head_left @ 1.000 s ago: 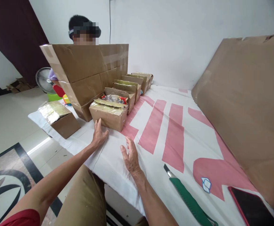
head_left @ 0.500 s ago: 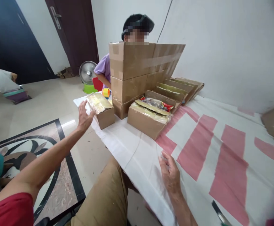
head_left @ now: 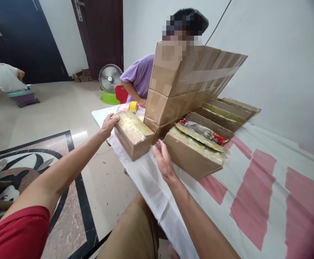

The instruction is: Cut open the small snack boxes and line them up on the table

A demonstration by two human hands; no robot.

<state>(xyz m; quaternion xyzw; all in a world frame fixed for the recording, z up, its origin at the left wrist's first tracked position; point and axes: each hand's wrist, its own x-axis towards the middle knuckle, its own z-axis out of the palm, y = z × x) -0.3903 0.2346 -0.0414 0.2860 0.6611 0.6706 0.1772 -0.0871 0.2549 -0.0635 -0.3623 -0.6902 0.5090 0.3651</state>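
A taped cardboard box (head_left: 135,138) lies at the near left corner of the cloth-covered table. My left hand (head_left: 109,124) grips the left end of this box, thumb on top by its edge. Close to the box's right end is my right hand (head_left: 162,158), holding nothing, its fingers a little bent and apart. Just right of that hand stands an open-flapped carton (head_left: 191,156) with yellowish tape along its top. Shiny red and dark packets (head_left: 216,136) show inside the carton behind its flap.
Behind the taped box rises a wall of stacked sealed cartons (head_left: 170,104). More open cartons (head_left: 232,111) stand in a row toward the wall. A yellow tape roll (head_left: 133,106) sits near the back edge. A person in a purple shirt (head_left: 139,77) is behind the stack.
My left hand has closed on the end of the taped box. My right hand has moved forward and left, from the table's front to beside that box. The view has shifted left.
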